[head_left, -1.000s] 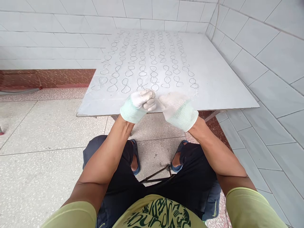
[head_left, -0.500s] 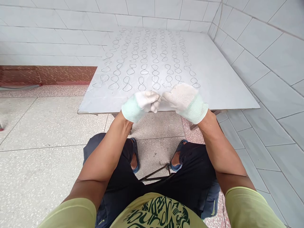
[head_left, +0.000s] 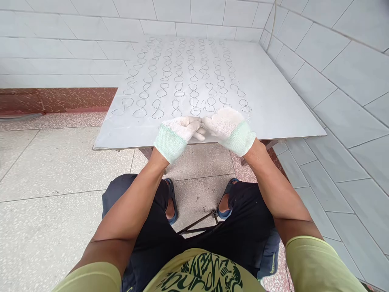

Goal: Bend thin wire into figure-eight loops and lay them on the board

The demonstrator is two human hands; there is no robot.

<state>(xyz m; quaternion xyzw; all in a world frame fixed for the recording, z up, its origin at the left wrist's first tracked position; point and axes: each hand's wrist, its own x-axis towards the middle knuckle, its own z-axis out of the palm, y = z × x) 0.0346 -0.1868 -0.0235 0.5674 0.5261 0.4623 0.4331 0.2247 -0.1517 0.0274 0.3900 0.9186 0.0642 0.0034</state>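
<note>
My left hand (head_left: 182,129) and my right hand (head_left: 225,123), both in white knit gloves with pale green cuffs, meet over the near edge of the white tabletop (head_left: 276,105). Their fingertips are pinched together and touch. Whatever lies between them, if anything, is too small or too hidden to make out. Just beyond the fingers, thin dark figure-eight loops (head_left: 194,102) lie flat in several rows running away from me. They look like wire or thread; the material is not clear.
A tiled wall (head_left: 170,11) borders the table at the back, and another tiled wall (head_left: 343,109) at the right. Under the table are wooden supports (head_left: 146,152). A dark metal frame (head_left: 197,223) stands between my feet on the speckled floor (head_left: 60,162).
My hands have drawn closer, so their fingertips now meet. The whole view has shifted slightly, with the table a little further left. The loops lie as before.
</note>
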